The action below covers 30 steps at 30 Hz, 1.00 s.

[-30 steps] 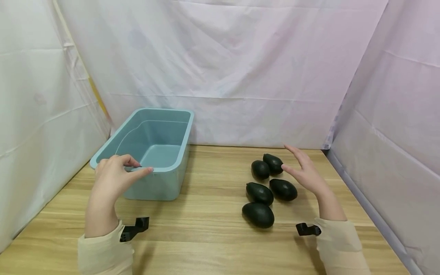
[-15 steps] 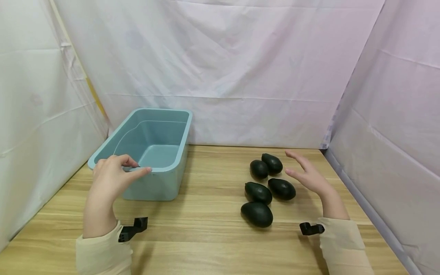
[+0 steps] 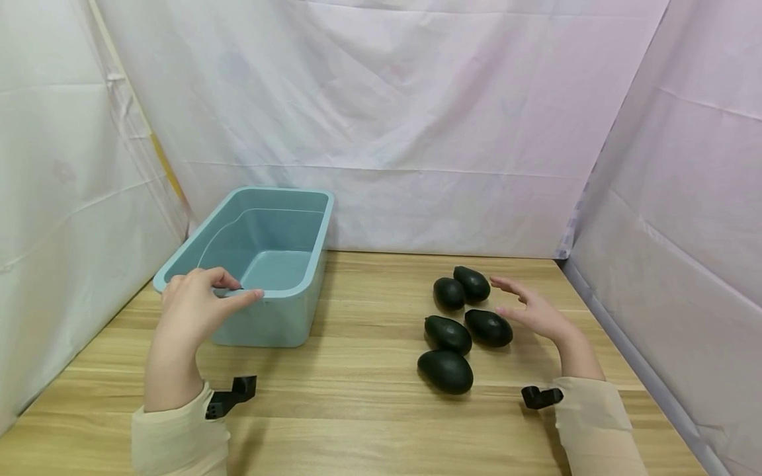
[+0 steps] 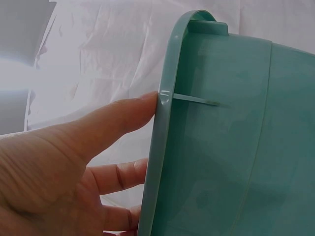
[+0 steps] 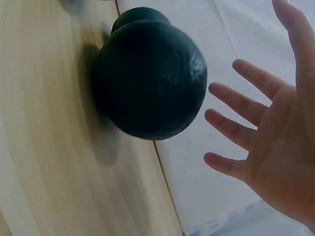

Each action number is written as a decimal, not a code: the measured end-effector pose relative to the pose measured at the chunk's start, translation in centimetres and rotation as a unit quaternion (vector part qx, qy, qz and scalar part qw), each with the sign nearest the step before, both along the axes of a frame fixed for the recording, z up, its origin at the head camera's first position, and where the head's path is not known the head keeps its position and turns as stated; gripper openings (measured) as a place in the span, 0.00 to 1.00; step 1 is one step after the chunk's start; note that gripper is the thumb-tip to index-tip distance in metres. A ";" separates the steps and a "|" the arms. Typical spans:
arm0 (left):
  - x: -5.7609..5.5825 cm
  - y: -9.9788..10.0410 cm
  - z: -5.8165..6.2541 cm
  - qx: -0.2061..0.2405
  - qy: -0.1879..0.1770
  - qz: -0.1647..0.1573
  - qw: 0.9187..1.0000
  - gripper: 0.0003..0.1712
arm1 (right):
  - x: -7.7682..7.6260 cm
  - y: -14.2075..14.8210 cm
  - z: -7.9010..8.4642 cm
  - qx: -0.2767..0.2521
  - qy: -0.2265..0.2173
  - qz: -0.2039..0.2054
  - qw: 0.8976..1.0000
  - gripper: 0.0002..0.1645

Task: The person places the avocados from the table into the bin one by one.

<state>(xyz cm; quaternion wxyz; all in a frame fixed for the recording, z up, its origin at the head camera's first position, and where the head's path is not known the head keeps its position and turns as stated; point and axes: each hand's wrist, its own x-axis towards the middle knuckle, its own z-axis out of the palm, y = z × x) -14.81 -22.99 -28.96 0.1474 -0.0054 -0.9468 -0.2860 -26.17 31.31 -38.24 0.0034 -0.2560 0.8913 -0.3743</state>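
In the head view my left hand [image 3: 187, 304] grips the near rim of a light blue plastic tub [image 3: 270, 324], the thumb along the outside and fingers reaching over the edge. The left wrist view shows the thumb pressed to the tub's rim [image 4: 157, 128]. On the right, my right hand [image 3: 536, 314] hovers with spread fingers beside several dark green avocados. Nearest to it are one avocado [image 3: 489, 328] below the thumb and another avocado [image 3: 472, 284] off the fingertips. From the right wrist, an avocado [image 5: 152, 78] fills the middle, apart from the outstretched fingers [image 5: 236, 103].
A wood-grain table [image 3: 357, 410] carries everything. More avocados lie in a loose group: one avocado [image 3: 449, 294] at the back left, one avocado [image 3: 448, 335] in the middle, one avocado [image 3: 445, 371] in front. White cloth [image 3: 417, 132] hangs behind and at both sides.
My right hand has lowered and shifted slightly right beside the avocados, its thumb and fingers drawing closer together. The left hand keeps its grip on the tub's rim.
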 end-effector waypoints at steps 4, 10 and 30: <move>0.0 0.1 0.0 0.002 0.002 0.000 1.000 0.27 | -0.1 0.3 -0.5 -0.007 -0.024 0.011 1.000 0.37; 0.0 0.1 0.1 0.002 0.005 -0.002 1.000 0.26 | 0.0 0.6 -0.8 -0.009 -0.060 0.021 0.998 0.38; 0.1 0.0 -0.1 0.001 0.003 -0.003 1.000 0.27 | -0.3 1.3 -2.0 -0.021 -0.123 0.044 0.991 0.39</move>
